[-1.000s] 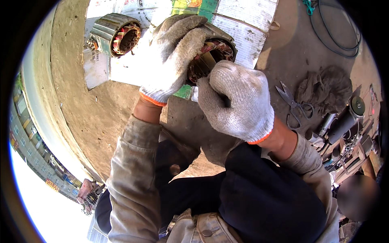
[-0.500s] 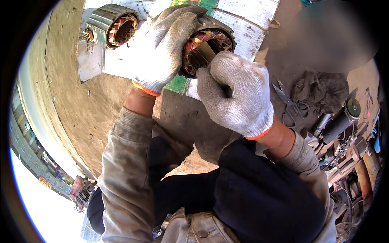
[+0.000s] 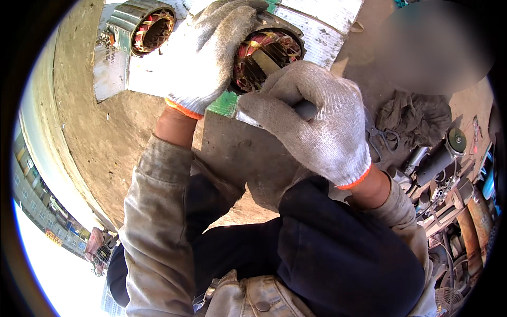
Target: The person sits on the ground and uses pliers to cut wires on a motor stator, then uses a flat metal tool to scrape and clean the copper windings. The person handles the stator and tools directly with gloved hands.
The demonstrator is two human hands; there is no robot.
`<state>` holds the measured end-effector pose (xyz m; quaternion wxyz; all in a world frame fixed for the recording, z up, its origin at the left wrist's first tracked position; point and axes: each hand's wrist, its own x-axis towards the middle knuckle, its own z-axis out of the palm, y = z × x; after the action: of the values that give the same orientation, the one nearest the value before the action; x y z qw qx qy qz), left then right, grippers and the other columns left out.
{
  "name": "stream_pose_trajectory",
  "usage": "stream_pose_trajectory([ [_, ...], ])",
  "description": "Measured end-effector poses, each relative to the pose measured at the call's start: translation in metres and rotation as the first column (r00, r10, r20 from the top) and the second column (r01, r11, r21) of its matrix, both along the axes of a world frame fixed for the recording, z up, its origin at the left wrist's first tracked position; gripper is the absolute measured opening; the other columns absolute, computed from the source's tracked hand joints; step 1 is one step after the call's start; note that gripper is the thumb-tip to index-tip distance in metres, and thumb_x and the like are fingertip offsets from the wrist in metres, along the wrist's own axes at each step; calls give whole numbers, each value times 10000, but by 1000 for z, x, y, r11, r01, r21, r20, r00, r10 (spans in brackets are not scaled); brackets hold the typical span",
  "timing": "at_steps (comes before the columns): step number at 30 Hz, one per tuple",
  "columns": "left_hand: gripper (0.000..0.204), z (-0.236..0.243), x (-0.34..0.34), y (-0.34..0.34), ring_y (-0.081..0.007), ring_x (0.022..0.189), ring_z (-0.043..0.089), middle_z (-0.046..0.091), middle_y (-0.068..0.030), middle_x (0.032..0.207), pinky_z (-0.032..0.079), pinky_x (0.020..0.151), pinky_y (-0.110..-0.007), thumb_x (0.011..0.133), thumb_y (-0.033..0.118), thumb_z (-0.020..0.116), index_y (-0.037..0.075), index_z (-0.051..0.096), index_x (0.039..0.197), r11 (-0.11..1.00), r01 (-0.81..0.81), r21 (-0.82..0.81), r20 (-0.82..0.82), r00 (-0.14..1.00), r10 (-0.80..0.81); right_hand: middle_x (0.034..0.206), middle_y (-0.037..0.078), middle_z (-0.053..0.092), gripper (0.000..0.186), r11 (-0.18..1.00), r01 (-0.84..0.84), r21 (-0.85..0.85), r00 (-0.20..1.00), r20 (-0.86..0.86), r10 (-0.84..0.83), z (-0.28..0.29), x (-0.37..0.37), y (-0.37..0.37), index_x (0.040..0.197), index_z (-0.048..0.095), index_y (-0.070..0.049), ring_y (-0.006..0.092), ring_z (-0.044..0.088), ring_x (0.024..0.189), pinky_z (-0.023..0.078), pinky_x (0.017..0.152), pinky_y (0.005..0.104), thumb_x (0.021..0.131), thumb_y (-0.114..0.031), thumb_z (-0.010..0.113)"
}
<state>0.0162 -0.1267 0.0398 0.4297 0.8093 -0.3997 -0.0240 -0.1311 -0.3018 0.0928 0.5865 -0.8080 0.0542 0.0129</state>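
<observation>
My left hand (image 3: 214, 55), in a white knit glove with an orange cuff, is closed around the left side of a motor stator (image 3: 299, 38). Its open end faces me, showing red and yellow wrapped windings inside the metal housing. My right hand (image 3: 322, 121), gloved alike, is at the stator's near right rim. Its fingers are curled and the thumb reaches left; whatever may be between them is hidden. A second motor stator (image 3: 120, 25) with similar windings lies farther left.
Flattened white cardboard (image 3: 112, 76) with a green patch lies under the stators. At right are scissors (image 3: 383, 140), a dark rag (image 3: 414, 119), an angle grinder (image 3: 441, 158) and heaped metal parts (image 3: 449, 206). A blurred round patch covers the upper right.
My right hand has drawn slightly right and toward me, with its thumb lower on the stator's near edge and covering part of the scissors. My left hand keeps its hold.
</observation>
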Motion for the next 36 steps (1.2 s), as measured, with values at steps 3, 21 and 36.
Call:
stream_pose_trajectory([
  [3, 325, -5, 2, 5, -408, 1262, 693, 749, -257, 1324, 545, 1103, -476, 1128, 139, 536, -100, 725, 1241, 1000, 28, -1, 9, 1000, -28, 1070, 116, 824, 243, 997, -65, 29, 996, 55, 64, -4, -6, -4, 928, 733, -16, 239, 797, 834, 609, 737, 337, 807, -74, 936],
  [21, 382, -23, 9, 11, -401, 1338, 669, 696, -228, 1465, 517, 1173, -495, 1152, 235, 558, -14, 689, 1410, 995, 95, -27, 34, 995, -94, 892, 102, 797, 183, 987, 107, -124, 978, 190, -82, -26, -5, 19, 878, 800, -78, 276, 777, 755, 598, 683, 368, 838, -184, 944],
  [36, 319, 2, -4, -1, -411, 1211, 698, 745, -277, 1296, 549, 1071, -477, 1118, 114, 523, -125, 725, 1177, 997, -83, 2, -177, 981, 82, 890, 66, 803, 159, 978, 165, -129, 973, 186, -140, -25, -6, 21, 878, 804, -104, 280, 783, 756, 611, 682, 362, 820, -170, 937],
])
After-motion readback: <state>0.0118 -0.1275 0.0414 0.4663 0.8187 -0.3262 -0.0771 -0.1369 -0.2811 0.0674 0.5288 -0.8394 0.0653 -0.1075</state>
